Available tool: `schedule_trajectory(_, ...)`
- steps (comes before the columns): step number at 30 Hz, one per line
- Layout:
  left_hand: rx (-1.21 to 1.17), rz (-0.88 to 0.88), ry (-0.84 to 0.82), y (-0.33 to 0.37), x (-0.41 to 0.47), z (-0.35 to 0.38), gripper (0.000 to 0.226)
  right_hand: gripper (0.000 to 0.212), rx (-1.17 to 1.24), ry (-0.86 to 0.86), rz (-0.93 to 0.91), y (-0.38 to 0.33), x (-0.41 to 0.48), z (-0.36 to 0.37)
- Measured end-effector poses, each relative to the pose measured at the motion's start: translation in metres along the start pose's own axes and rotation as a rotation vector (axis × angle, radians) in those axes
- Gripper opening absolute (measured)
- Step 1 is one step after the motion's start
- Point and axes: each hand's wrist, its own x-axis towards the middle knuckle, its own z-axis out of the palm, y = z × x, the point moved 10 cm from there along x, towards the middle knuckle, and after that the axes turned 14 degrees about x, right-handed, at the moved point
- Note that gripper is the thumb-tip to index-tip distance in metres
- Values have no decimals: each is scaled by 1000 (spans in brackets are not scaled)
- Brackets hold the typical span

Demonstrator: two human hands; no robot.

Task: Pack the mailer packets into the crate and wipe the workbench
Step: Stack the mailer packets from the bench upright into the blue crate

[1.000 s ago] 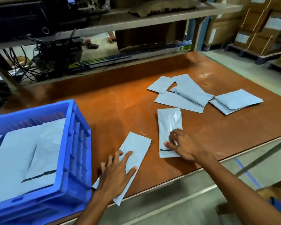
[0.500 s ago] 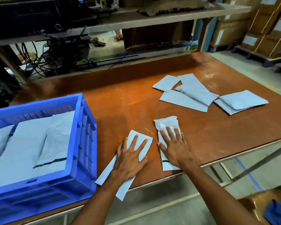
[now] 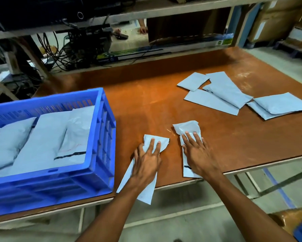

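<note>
Pinning one packet (image 3: pixel 162 141) under left hand (image 3: pixel 146 165) and a second packet (image 3: pixel 187 127) under right hand (image 3: pixel 198 154), fingers (image 3: pixel 190 138) spread flat, at 6 o'clock on the surface (image 3: pixel 164 102), crate (image 3: pixel 101 137) at 9, pile (image 3: pixel 225 95) at 2: light, floppy, probably slick, so best pinched at the overhanging edge.

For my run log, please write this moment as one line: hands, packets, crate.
left hand: flat on left packet, overhanging near edge | right hand: flat on right packet | crate: partly filled | loose packets: far right
</note>
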Motion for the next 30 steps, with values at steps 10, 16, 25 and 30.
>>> schedule_trajectory(10,-233,-182,858,-143,-32,-287,51,52,291,637,-303,-186,14,-181)
schedule_trajectory(16,-149,-366,836,-374,-90,-306,53,51,397,626,-573,-391,25,-195)
schedule_trajectory(25,-2,-527,273,-568,-145,-131,51,49,256,219,-597,-592,58,-34)
schedule_trajectory(30,-79,-531,37,-572,-131,-64,51,50,35,28,-371,-581,79,37)
